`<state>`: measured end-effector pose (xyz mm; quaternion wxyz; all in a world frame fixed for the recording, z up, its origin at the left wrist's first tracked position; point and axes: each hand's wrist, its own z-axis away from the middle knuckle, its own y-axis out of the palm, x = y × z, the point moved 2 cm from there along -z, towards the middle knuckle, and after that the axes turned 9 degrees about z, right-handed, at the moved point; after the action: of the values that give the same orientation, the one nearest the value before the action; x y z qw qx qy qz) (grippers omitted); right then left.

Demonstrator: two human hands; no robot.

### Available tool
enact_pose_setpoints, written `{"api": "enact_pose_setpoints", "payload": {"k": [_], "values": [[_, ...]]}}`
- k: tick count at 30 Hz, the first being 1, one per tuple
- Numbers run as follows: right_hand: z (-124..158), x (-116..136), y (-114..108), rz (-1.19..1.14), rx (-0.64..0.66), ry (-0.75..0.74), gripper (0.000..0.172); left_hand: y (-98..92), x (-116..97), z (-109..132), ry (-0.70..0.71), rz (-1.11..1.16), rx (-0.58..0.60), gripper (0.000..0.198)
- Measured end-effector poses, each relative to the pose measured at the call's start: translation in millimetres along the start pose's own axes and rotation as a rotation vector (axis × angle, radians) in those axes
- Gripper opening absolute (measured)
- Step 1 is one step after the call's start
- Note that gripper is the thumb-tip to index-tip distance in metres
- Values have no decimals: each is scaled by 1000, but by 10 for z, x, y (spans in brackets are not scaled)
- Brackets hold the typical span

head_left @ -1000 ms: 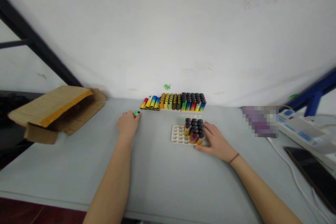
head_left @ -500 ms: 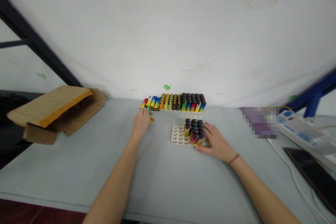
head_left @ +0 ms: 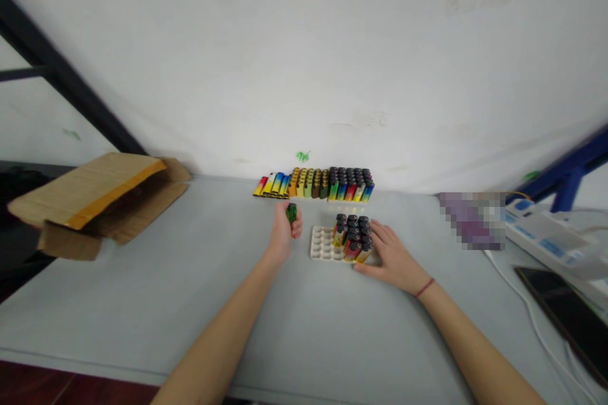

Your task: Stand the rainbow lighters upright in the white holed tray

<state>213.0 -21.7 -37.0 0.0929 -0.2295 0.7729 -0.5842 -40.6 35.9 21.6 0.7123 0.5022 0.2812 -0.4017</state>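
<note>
My left hand (head_left: 283,234) is closed around a green lighter (head_left: 291,212), its dark top pointing up, just left of a white slotted tray (head_left: 321,245). Black-topped lighters (head_left: 352,237) stand upright in the tray's right part; one yellowish lighter (head_left: 339,235) stands at their left edge. The left slots are bare. At the tray's right end rests my right hand (head_left: 392,256), fingers spread beside the lighters and thumb by the front corner. Its fingers are stretched out, partly hidden behind the lighters.
Against the wall stand a block of black-topped lighters (head_left: 350,185) and a group with golden tops (head_left: 308,183). Several colourful lighters (head_left: 272,185) lie left of these. An open cardboard box (head_left: 95,193) sits far left. A phone (head_left: 563,316), white cable (head_left: 527,313) and power strip (head_left: 551,237) lie right.
My left hand has moved right with the green lighter, from near the lying lighters towards the tray. The lighter has turned in my fingers. My right hand has stayed put.
</note>
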Motion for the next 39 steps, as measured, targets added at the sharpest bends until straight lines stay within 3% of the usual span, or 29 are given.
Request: {"api": "enact_pose_setpoints", "payload": {"k": [11,39], "values": [[3,-1,-1,-5,3,1,85,17,23,17,92,25,-79,46],[7,-3,7,6,17,7,85,17,156,21,66,86,-102,43]]}}
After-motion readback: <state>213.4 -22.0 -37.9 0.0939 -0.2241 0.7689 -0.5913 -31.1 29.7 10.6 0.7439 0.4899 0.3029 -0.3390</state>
